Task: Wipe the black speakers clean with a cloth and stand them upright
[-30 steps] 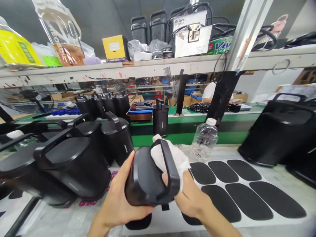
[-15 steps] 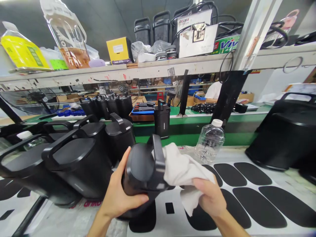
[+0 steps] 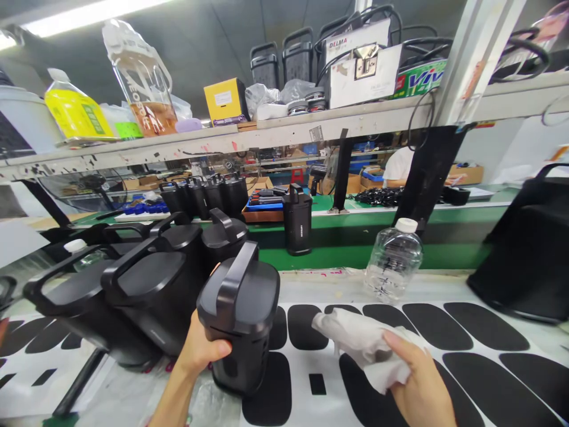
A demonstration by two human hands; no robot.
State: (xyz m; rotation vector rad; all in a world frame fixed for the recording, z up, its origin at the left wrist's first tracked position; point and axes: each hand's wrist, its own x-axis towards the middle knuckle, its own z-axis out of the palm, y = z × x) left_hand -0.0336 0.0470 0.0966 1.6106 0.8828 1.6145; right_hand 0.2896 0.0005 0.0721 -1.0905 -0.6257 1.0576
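Observation:
My left hand [image 3: 201,350] is wrapped round the side of a black portable speaker [image 3: 240,320] with a carry handle on top; its far fingers are hidden behind the body. The speaker stands nearly upright over the front of the bench, slightly tilted. To its right, my right hand [image 3: 420,370] grips a crumpled white cloth [image 3: 364,344], held apart from the speaker above a sheet of black rounded shapes [image 3: 438,326]. Close by on the left stand several similar black speakers [image 3: 146,296] with handles.
A clear plastic bottle [image 3: 393,261] with a white cap stands behind the cloth. Beyond it runs a green conveyor [image 3: 342,237] carrying another black speaker [image 3: 297,222]. A cluttered shelf [image 3: 275,133] crosses above. A large black object [image 3: 527,261] stands at right. A co-worker's white sleeve [image 3: 397,166] shows behind.
The cloth has come away from the speaker, moving right and down with my right hand. My left hand has turned the speaker, so its handle now points another way. The view has shifted slightly.

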